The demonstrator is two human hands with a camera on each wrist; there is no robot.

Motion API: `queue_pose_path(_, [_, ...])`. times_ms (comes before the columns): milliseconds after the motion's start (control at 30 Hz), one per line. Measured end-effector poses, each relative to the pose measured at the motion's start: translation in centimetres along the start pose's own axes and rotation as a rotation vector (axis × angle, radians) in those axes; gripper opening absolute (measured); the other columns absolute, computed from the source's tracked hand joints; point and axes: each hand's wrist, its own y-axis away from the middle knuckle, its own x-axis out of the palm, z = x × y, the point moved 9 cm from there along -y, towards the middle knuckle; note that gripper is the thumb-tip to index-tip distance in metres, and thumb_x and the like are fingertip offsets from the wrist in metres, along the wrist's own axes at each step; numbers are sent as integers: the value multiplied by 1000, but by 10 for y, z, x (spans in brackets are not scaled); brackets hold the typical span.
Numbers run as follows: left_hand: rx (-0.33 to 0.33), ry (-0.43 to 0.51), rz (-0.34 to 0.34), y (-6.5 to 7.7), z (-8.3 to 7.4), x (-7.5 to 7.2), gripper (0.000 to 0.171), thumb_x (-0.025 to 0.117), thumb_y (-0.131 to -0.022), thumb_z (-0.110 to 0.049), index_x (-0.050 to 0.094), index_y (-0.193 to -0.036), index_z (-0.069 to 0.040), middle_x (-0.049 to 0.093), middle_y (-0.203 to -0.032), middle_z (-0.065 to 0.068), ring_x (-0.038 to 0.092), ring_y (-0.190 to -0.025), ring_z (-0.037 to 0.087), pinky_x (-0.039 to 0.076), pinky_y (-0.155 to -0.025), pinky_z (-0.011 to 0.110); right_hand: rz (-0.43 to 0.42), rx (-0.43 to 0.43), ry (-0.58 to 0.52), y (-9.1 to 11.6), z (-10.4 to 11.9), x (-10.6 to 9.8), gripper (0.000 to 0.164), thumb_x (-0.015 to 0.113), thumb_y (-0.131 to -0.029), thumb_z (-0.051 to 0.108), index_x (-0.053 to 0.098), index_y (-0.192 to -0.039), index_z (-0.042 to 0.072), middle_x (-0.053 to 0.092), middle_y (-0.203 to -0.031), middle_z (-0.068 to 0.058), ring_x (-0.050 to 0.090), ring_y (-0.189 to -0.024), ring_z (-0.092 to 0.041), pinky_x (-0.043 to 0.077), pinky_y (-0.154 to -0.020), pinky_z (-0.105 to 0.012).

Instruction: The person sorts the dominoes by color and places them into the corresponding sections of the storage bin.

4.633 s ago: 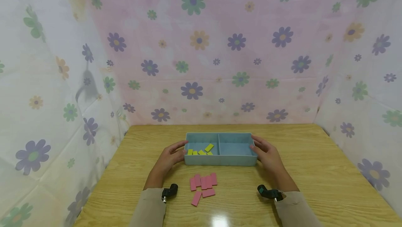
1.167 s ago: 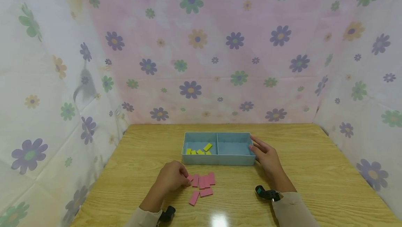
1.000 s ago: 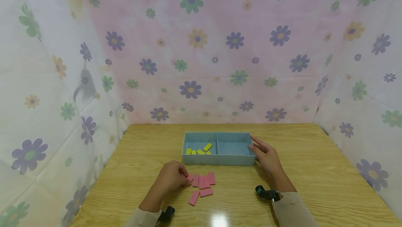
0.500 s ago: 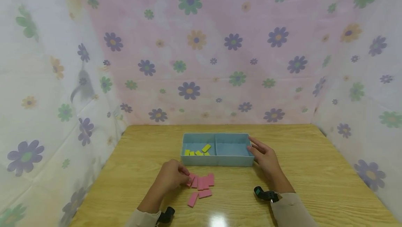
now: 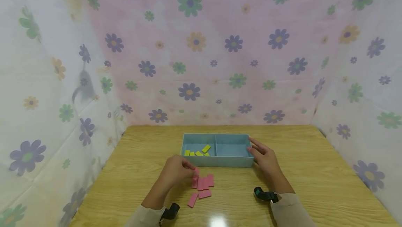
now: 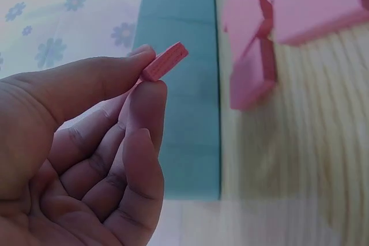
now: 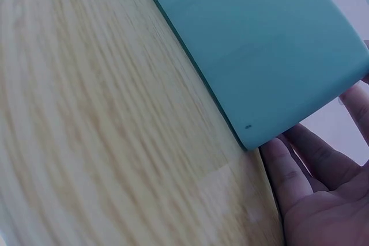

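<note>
My left hand (image 5: 176, 171) pinches a small pink rectangular block (image 6: 168, 61) between thumb and forefinger, raised just off the table. Below and beside it lie several more pink blocks (image 5: 201, 184), some close together, in front of a light blue box (image 5: 216, 161). A divider splits that box in two. Several yellow blocks (image 5: 206, 148) lie in its left compartment; no blocks show in the right one. At the box's right end rests my right hand (image 5: 267, 160), its thumb at the rim and its other fingers touching the end wall, as the right wrist view shows.
The wooden table (image 5: 150, 143) bears the box near its middle. Floral cloth (image 5: 216, 45) hangs behind the table and along both sides. Black wrist cameras (image 5: 171, 211) stick out from beige sleeves (image 5: 292, 207) at both wrists.
My left hand left the box's left end, came down to the pink blocks, took one and has now lifted it slightly, moving up and right. The right hand stays at the box.
</note>
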Motion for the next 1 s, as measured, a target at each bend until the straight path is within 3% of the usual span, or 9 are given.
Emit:
queue_pose_path(700, [11, 128, -20, -17, -26, 3, 6, 85, -84, -26, 82, -87, -21, 76, -85, -6, 69, -79, 14, 58, -68, 33, -4, 9, -30, -3, -4, -2, 60, 68, -100, 42, 49, -156, 29, 42, -162, -15, 45, -147, -33, 56, -96, -24])
queue_pose_path(1000, [12, 243, -5, -27, -38, 8, 11, 86, -85, -27, 82, -90, -18, 76, -89, -1, 71, -79, 17, 61, -71, 34, -2, 23, -26, -4, -5, -2, 60, 68, -101, 41, 48, -157, 29, 42, -163, -14, 44, -148, -32, 56, -97, -24])
